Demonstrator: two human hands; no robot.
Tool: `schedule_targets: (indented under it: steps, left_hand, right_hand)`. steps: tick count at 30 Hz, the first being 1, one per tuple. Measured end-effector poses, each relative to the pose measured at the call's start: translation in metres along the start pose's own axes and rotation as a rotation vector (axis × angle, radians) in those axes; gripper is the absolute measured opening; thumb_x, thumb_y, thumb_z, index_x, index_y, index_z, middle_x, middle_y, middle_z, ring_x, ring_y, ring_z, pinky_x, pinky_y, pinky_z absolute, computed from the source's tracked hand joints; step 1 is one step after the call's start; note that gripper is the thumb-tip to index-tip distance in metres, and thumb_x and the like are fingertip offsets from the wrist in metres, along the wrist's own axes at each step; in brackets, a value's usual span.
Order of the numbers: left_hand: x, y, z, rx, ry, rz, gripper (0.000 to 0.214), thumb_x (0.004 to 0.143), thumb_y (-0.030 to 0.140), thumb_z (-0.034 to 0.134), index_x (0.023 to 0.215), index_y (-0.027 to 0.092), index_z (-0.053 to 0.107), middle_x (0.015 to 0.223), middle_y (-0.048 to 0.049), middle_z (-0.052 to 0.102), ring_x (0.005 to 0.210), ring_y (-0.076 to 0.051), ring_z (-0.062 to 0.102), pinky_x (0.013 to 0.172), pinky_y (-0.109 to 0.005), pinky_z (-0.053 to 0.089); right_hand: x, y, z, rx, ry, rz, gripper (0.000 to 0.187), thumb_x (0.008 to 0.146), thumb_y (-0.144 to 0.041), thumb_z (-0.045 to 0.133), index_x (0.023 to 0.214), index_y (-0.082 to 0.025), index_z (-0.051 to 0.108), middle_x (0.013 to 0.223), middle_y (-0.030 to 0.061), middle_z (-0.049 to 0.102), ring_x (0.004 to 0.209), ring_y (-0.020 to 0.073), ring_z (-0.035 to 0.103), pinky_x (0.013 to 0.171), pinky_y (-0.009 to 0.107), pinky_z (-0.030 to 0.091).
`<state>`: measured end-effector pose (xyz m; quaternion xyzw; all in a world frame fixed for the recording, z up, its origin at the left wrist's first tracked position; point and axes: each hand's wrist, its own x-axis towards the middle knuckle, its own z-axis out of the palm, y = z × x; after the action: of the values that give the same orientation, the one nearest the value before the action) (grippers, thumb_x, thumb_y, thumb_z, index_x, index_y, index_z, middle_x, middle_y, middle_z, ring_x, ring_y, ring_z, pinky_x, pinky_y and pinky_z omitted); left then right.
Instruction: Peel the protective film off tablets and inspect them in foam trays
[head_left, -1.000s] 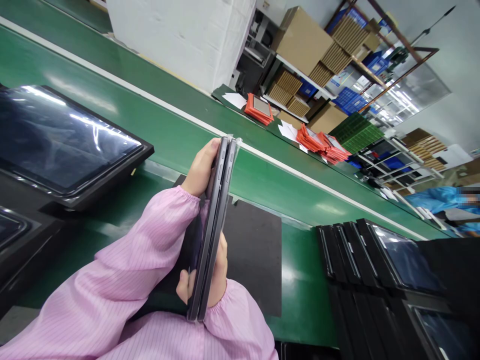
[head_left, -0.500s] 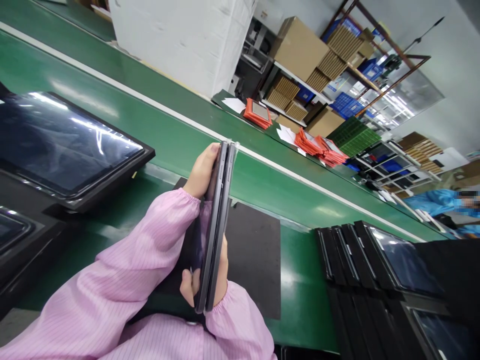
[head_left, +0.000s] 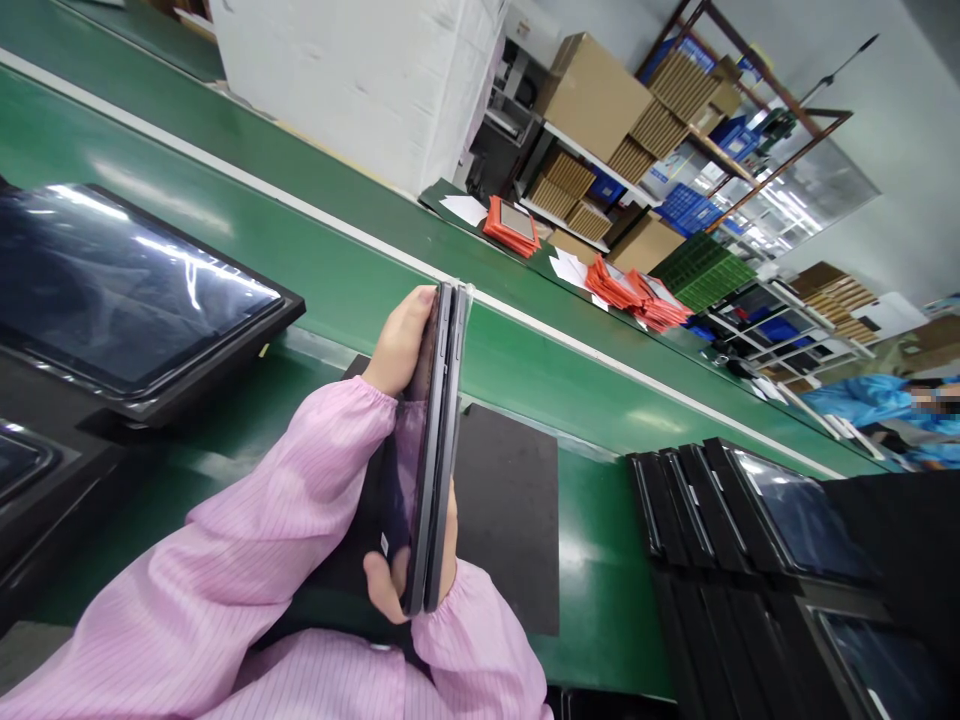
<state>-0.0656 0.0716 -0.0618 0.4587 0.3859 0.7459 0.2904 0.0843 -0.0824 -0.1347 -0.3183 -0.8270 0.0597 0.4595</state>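
Note:
I hold two thin dark grey tablets [head_left: 437, 440] pressed together and turned edge-up, with clear film sticking out at their far end. My left hand [head_left: 400, 340], in a pink sleeve, grips the far end of the pair. At the near end my right hand [head_left: 390, 590] is closed, thumb on the left face and fingers on the right face. The pair hovers above a black mat [head_left: 514, 520] on the green bench.
A black tray with a glossy tablet [head_left: 135, 290] lies at the left. Several black trays with tablets [head_left: 750, 520] stand in a row at the right. Beyond runs a green conveyor [head_left: 315, 190], then orange packs [head_left: 630, 285], cardboard boxes [head_left: 596, 90] and a person in blue [head_left: 870, 400].
The pair of tablets has tipped slightly, so more of the left tablet's face shows. My right hand has slid a little along the near end. Both hands keep their grip.

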Motion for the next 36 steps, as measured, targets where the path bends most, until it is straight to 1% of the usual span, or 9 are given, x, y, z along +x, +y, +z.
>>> schedule_targets:
  steps: [5,7,10,13,17,23,29,31,36]
  left_hand:
    - [0.0,0.002,0.001,-0.041,0.009,-0.027,0.059,0.089,0.078,0.047,0.081,0.023,0.065,0.077,-0.0043,0.062,0.081,-0.022,0.061,0.08,-0.033,0.052]
    - [-0.001,0.004,0.002,-0.057,0.005,-0.038,0.06,0.087,0.08,0.049,0.08,0.023,0.065,0.074,-0.0038,0.059,0.077,-0.021,0.059,0.077,-0.033,0.05]
    - [-0.003,0.008,0.005,-0.096,-0.004,-0.06,0.06,0.084,0.08,0.054,0.08,0.021,0.065,0.073,-0.0031,0.057,0.074,-0.02,0.054,0.075,-0.032,0.048]
    - [-0.007,0.013,0.007,-0.126,-0.019,-0.069,0.059,0.084,0.079,0.056,0.081,0.02,0.065,0.074,-0.0023,0.055,0.069,-0.017,0.05,0.072,-0.031,0.046]
    - [-0.01,0.017,0.007,-0.121,-0.025,-0.051,0.061,0.084,0.079,0.055,0.083,0.02,0.066,0.076,-0.0027,0.058,0.067,-0.016,0.048,0.068,-0.03,0.045]
    - [-0.012,0.018,0.01,-0.145,-0.024,-0.057,0.059,0.084,0.078,0.057,0.083,0.02,0.066,0.074,-0.0023,0.056,0.066,-0.016,0.048,0.062,-0.029,0.044]
    - [-0.004,0.019,0.01,-0.193,-0.072,0.049,0.053,0.091,0.072,0.054,0.086,0.021,0.067,0.081,-0.0028,0.06,0.079,-0.018,0.054,0.074,-0.03,0.045]
    - [-0.003,0.02,0.009,-0.203,-0.079,0.086,0.05,0.092,0.069,0.053,0.091,0.022,0.068,0.086,-0.0027,0.063,0.082,-0.017,0.056,0.078,-0.03,0.046]
    - [-0.012,0.025,0.01,-0.129,-0.15,0.141,0.038,0.098,0.059,0.052,0.108,0.025,0.067,0.105,-0.004,0.069,0.09,-0.018,0.062,0.083,-0.032,0.05]
  right_hand:
    - [0.011,-0.001,-0.025,0.33,-0.041,0.068,0.09,0.094,-0.079,0.022,0.157,-0.016,0.031,0.157,0.0191,0.042,0.143,0.0394,0.048,0.111,0.053,0.05]
    - [0.018,0.001,-0.038,0.389,-0.071,0.129,0.085,0.094,-0.078,0.025,0.153,-0.019,0.042,0.148,0.0176,0.05,0.135,0.0371,0.055,0.103,0.05,0.055]
    - [0.044,0.005,-0.055,0.5,-0.122,0.2,0.072,0.094,-0.071,0.044,0.148,-0.022,0.049,0.125,0.0135,0.061,0.105,0.027,0.065,0.088,0.043,0.058]
    - [0.079,0.006,-0.066,0.598,-0.206,0.317,0.059,0.091,-0.046,0.065,0.144,-0.024,0.052,0.107,0.0068,0.062,0.083,0.0173,0.062,0.082,0.037,0.056]
    - [0.114,0.008,-0.072,0.723,-0.258,0.42,0.054,0.083,-0.016,0.063,0.136,-0.025,0.054,0.093,0.0003,0.06,0.079,0.013,0.061,0.08,0.031,0.055]
    - [0.125,0.013,-0.076,0.786,-0.331,0.47,0.061,0.076,-0.01,0.058,0.134,-0.025,0.048,0.089,-0.0024,0.058,0.078,0.0121,0.06,0.078,0.03,0.053]
    - [0.143,0.019,-0.078,0.901,-0.473,0.461,0.079,0.067,-0.005,0.058,0.14,-0.028,0.039,0.083,-0.007,0.056,0.072,0.0118,0.061,0.075,0.031,0.052]
    - [0.148,0.019,-0.075,0.923,-0.442,0.454,0.077,0.07,-0.009,0.062,0.141,-0.027,0.039,0.086,-0.0054,0.057,0.073,0.0122,0.06,0.075,0.031,0.052]
    - [0.149,0.017,-0.064,0.903,-0.172,0.482,0.073,0.084,-0.027,0.07,0.149,-0.03,0.036,0.081,-0.0044,0.05,0.07,0.0136,0.05,0.07,0.031,0.047]
